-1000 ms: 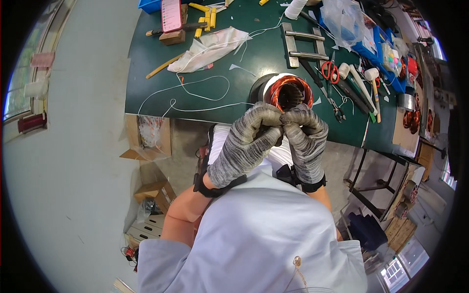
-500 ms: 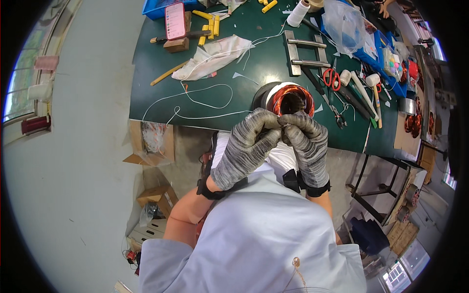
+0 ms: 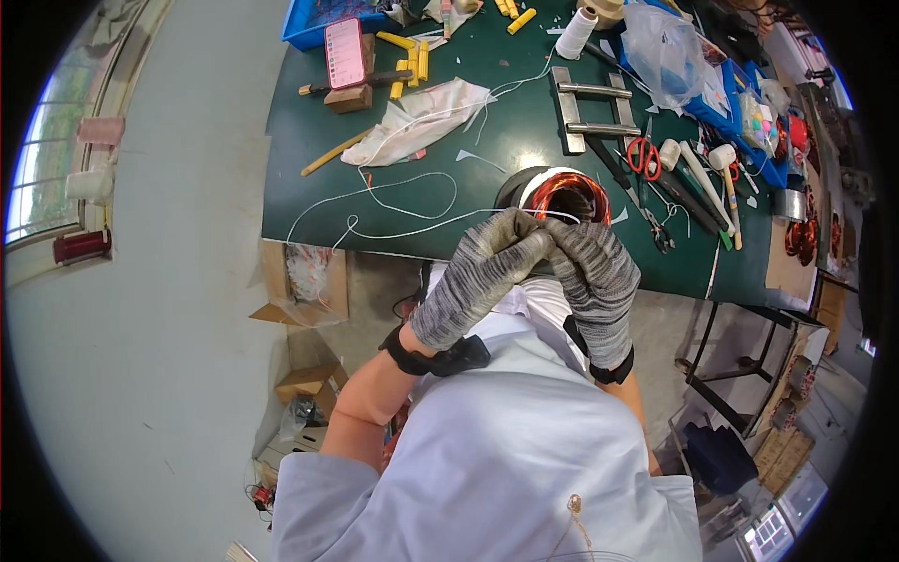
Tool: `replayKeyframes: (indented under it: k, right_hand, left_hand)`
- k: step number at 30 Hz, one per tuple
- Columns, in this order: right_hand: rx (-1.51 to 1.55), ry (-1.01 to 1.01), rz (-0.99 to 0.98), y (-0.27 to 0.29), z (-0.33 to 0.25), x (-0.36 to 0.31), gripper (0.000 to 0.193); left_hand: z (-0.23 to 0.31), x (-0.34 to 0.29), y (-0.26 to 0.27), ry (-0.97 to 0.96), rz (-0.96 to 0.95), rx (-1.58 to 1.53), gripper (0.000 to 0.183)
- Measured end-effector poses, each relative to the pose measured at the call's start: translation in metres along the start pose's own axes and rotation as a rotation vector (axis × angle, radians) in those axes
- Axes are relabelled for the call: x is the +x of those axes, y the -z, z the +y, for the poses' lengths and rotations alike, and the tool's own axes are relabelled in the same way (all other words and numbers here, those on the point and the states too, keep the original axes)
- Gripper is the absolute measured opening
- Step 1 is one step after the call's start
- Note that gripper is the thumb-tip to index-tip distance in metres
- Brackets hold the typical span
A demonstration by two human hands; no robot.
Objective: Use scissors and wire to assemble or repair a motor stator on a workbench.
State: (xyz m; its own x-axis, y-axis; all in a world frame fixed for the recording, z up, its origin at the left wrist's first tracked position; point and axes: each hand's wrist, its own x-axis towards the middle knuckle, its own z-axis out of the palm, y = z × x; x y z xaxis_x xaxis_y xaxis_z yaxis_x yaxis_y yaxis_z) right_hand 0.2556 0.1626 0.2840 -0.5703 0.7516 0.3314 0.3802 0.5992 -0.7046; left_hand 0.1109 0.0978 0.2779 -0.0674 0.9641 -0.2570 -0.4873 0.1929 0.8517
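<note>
My left hand (image 3: 480, 273) and my right hand (image 3: 600, 283), both in grey mottled knit gloves, meet fingertip to fingertip at the table's near edge. Their fingers are closed in a pinch on a white cord (image 3: 433, 227), which runs in from the left; a short stretch arches out above the fingertips. The exact pinch point is hidden by the gloves. Just beyond the fingers sits a round motor stator (image 3: 600, 195) with copper windings and a white lining. The cord loops across the table toward a white spool (image 3: 576, 34) at the far side.
On the green table (image 3: 375, 239) lie a crumpled cloth (image 3: 426, 117), a metal frame (image 3: 568, 110), red-handled scissors (image 3: 643, 157) and a white-headed mallet (image 3: 723, 159). A phone (image 3: 345, 54) leans on a wooden block. Blue bins (image 3: 726, 117) line the right.
My hands shift slightly, and the right wrist turns. A stretch of white cord now shows above the fingertips in front of the stator. The view moves a little.
</note>
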Motion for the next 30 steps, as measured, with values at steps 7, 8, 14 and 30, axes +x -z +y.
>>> replayKeyframes:
  k: [7,8,14,30]
  right_hand:
    - [0.256,-0.25,-0.06,0.005,-0.009,0.0,0.032]
    - [0.378,-0.371,-0.069,0.006,-0.012,0.0,0.032]
    - [0.144,-0.058,-0.038,0.002,0.003,0.0,0.017]
    - [0.744,-0.403,0.027,0.012,0.003,0.0,0.014]
  left_hand:
    - [0.006,0.001,0.0,0.032,0.087,0.042,0.014]
    - [0.004,0.002,-0.001,-0.041,0.118,0.166,0.011]
    - [0.004,0.001,-0.007,-0.064,0.175,0.459,0.012]
    - [0.005,-0.009,-0.014,-0.153,-0.029,0.332,0.017]
